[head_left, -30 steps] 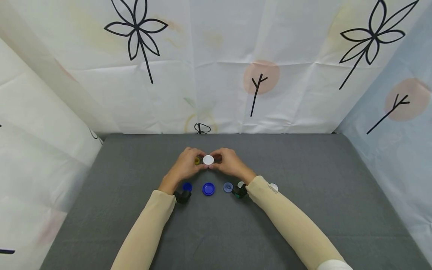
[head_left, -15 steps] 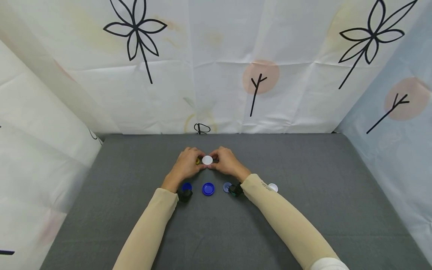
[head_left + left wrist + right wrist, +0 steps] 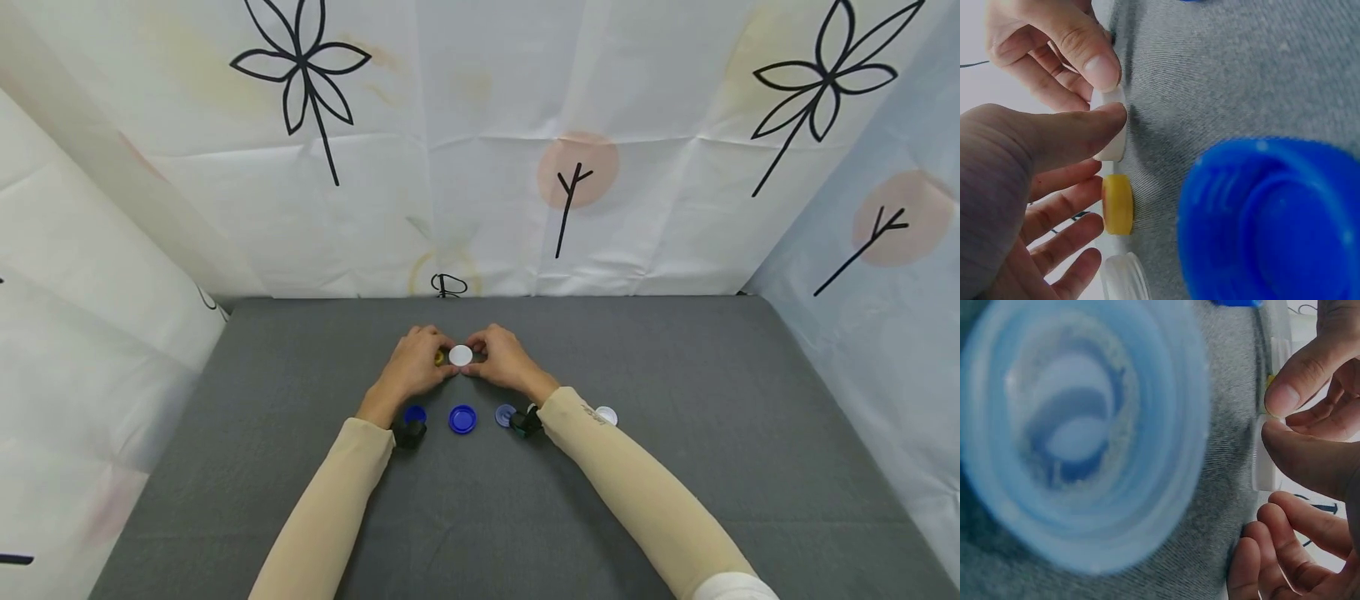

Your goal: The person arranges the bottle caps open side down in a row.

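Observation:
A round white bottle cap [image 3: 461,356] lies flat between my two hands at the middle of the table, toward the back. My left hand [image 3: 416,363] grips it from the left with thumb and fingers, and my right hand [image 3: 506,360] grips it from the right. Both thumbs come close together at its near edge. Just left of it, partly hidden behind my left hand, is a yellow cap [image 3: 1117,204]. A clear cap [image 3: 1125,276] shows beyond the yellow one in the left wrist view.
Nearer me is a row of caps: a blue cap [image 3: 415,415] by the left wrist, a larger blue cap [image 3: 462,419], a translucent light-blue cap [image 3: 505,415] and a white cap [image 3: 607,415]. My right wrist camera [image 3: 527,422] partly covers another. Patterned white cloth [image 3: 495,217] hangs behind the grey table [image 3: 675,375].
Both hands keep their grip on the white cap, which has shifted very slightly left. My right forearm has moved a little left, and my left wrist a little right.

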`<state>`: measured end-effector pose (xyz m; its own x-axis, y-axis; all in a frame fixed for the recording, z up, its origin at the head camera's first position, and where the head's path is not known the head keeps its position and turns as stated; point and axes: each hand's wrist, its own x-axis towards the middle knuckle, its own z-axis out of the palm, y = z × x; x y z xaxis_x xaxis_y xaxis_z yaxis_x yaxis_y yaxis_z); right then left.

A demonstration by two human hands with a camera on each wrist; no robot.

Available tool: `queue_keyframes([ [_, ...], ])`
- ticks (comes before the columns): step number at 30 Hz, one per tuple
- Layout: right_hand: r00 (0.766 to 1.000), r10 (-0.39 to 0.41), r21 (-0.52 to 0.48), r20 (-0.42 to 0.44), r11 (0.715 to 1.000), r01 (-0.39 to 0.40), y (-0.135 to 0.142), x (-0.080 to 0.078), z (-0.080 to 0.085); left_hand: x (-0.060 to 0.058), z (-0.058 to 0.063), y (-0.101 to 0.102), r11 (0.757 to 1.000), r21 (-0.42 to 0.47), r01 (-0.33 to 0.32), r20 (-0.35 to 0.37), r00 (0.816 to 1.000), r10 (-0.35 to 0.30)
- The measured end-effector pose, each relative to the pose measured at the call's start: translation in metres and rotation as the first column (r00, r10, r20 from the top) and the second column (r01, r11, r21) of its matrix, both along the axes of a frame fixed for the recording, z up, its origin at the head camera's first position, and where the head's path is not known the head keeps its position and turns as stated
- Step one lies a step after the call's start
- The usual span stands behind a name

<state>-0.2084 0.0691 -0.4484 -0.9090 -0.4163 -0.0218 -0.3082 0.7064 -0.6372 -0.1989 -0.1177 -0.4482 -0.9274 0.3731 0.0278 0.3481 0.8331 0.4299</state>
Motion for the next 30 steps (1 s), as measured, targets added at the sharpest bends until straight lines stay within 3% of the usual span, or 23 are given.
queue_keyframes([
  [6, 1.0, 0.016, -0.035, -0.014, 0.999, -0.017, 0.008, 0.009, 0.007, 0.01, 0.007, -0.006, 1.0, 0.013, 0.003, -0.041, 0.999, -0.002],
  [13, 0.997, 0.083, -0.084, -0.003, 0.993, -0.083, 0.02, 0.031, 0.014, 0.034, 0.016, -0.01, 0.996, 0.089, 0.009, -0.039, 0.999, -0.005],
  [22, 0.975, 0.216, -0.048, -0.05, 0.975, -0.218, 0.027, 0.064, 0.012, 0.063, 0.012, -0.012, 0.973, 0.207, 0.1, 0.065, 0.991, -0.116],
  [30, 0.957, 0.28, 0.0, -0.073, 0.96, -0.281, 0.028, 0.074, 0.001, 0.072, 0.003, -0.014, 0.959, 0.207, 0.194, 0.062, 0.975, -0.211],
])
